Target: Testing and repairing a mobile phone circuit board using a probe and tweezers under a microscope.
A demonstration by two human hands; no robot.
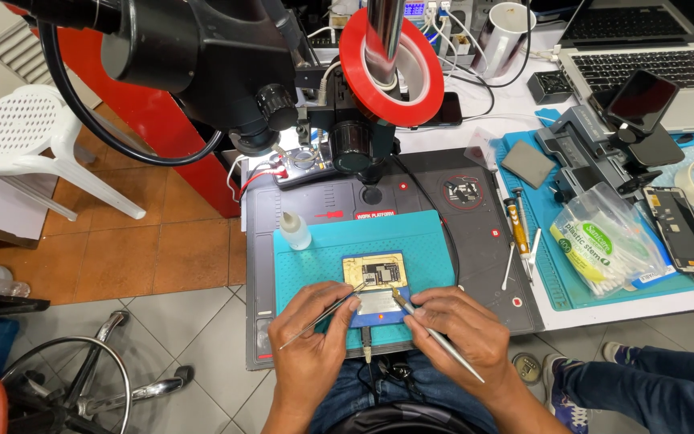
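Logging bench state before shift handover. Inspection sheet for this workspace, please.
Surface: teal silicone work mat on a dark grey repair platform.
Job's things: gold-framed circuit board clamped in a blue holder.
Clutter: small clear dropper bottle, bag of cotton swabs, red tape roll, black phone screen.
Hands: left hand holds thin metal tweezers; right hand holds a silver probe tool.
Cables: black cable crossing the platform.
Surroundings: white plastic chair, microscope head, silver laptop.
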